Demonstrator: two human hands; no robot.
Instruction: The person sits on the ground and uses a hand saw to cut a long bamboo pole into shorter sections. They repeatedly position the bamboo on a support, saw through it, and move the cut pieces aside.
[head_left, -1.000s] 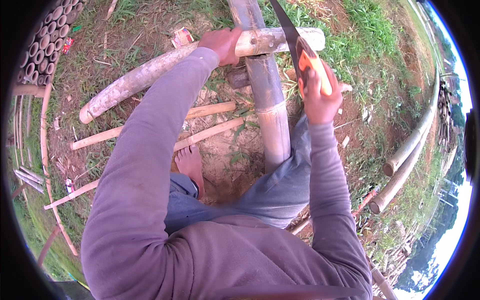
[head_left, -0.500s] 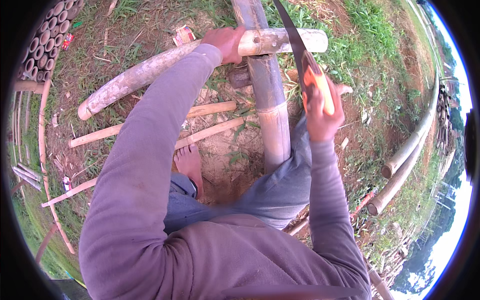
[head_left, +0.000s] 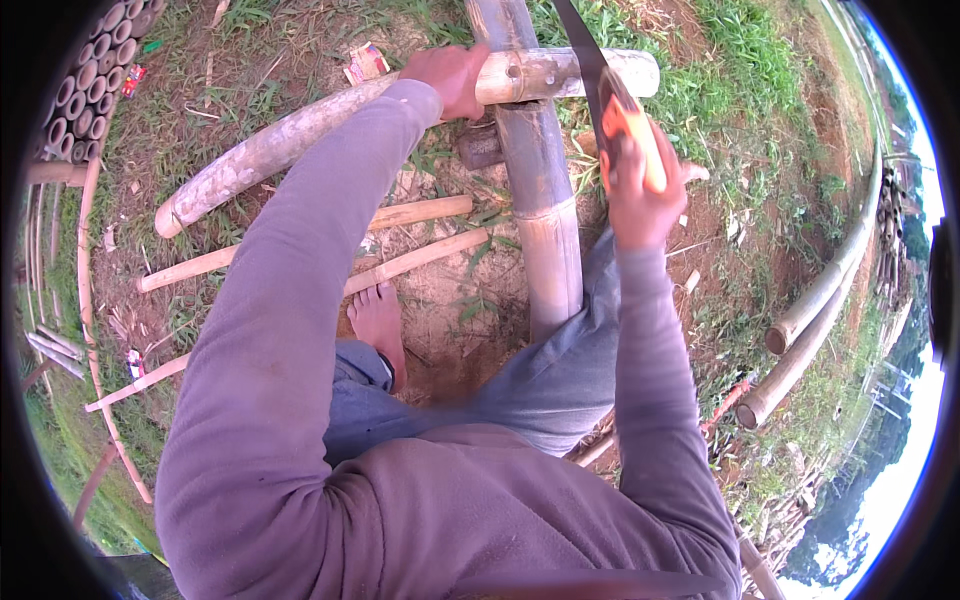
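A pale, mottled bamboo pole [head_left: 275, 145] lies crosswise over a thicker, darker bamboo post [head_left: 545, 225]. Close to where the two cross, my left hand [head_left: 450, 80] is wrapped over the pale pole and presses on it. My right hand [head_left: 645, 195] grips the orange handle of a hand saw [head_left: 632, 135]. The saw's dark blade runs up across the pale pole, right of the crossing, near its right end. Whether the teeth have cut into the bamboo cannot be seen. My knee touches the near part of the dark post.
Split bamboo strips [head_left: 420, 262] lie on the ground near my bare foot [head_left: 376, 325]. Cut bamboo tubes [head_left: 85, 75] are stacked at the far left. Two long bamboo poles [head_left: 810, 310] lie at the right. A crumpled wrapper [head_left: 366, 64] sits in the grass beyond the pale pole.
My right hand and the saw have moved a little forward, away from my body. My left hand stays on the pale pole, which has barely shifted.
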